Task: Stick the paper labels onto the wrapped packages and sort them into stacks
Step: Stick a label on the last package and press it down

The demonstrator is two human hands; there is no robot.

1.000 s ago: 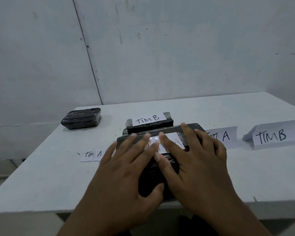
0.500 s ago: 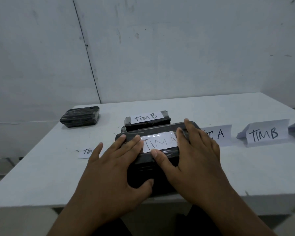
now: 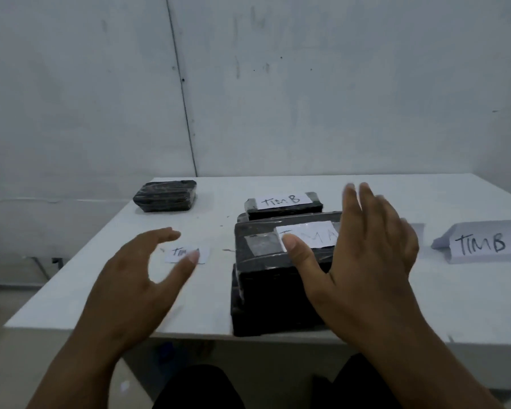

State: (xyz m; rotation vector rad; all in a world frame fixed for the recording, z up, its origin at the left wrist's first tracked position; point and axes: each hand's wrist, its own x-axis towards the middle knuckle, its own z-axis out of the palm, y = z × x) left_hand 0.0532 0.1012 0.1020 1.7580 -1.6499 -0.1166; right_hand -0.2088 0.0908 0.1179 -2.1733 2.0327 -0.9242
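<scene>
**Item: labelled "TIM A" pkg, near stack, both hands coming off**

- Near stack: sitting at front edge of the surface, black wrapped pkgs piled, slightly overhanging the lip. Top pkg is carrying the TIM A label, taped.
- TIM B pkg: lying just behind, touching or nearly so.
- Unlabelled pkg: sitting far left, well apart.
- Loose label: lying flat left of the stack, partly hidden by your left thumb.
- Folded TIM B marker: standing at right.
- Left hand: hovering wide, holding nothing. Right hand: spread wide, thumb touching the label's left edge, fingers lifted, blurred.

Risks: the stack is hanging over the edge, so a sleeve or wrist brush could be tipping it off. The thumb could be dragging the label askew if the tape isn't fully pressed.

Vs 0.5 s ago: both hands were pressing flat on the top pkg; now the left is clear of it and the right is lifting.
</scene>
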